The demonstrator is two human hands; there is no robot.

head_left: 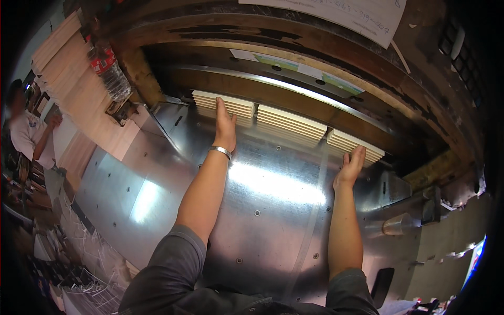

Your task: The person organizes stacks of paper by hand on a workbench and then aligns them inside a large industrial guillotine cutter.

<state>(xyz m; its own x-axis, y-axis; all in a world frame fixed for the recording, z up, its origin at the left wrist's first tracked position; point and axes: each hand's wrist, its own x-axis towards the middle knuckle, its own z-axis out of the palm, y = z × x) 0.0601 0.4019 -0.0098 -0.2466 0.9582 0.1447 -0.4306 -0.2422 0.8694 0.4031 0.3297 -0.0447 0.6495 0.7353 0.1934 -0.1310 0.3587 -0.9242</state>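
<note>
Three low stacks of cream-coloured paper blocks, the left stack [210, 104], the middle stack [291, 125] and the right stack [367, 147], lie side by side under the metal blade edge of a large paper cutter. My left hand [226, 128], with a metal bracelet on its wrist, reaches out with straight fingers against the front of the left stack. My right hand [350, 167] rests its raised fingers against the front of the right stack. Neither hand is wrapped round anything. Beneath both arms spreads the shiny metal cutter table [262, 236].
A bottle with a red label [107, 71] stands at the left beside tall piles of pale paper [65, 58]. Another person [34, 128] is at the far left. A translucent cup [396, 224] and a dark phone-like object [382, 287] are at the right. A written sheet [336, 16] hangs above.
</note>
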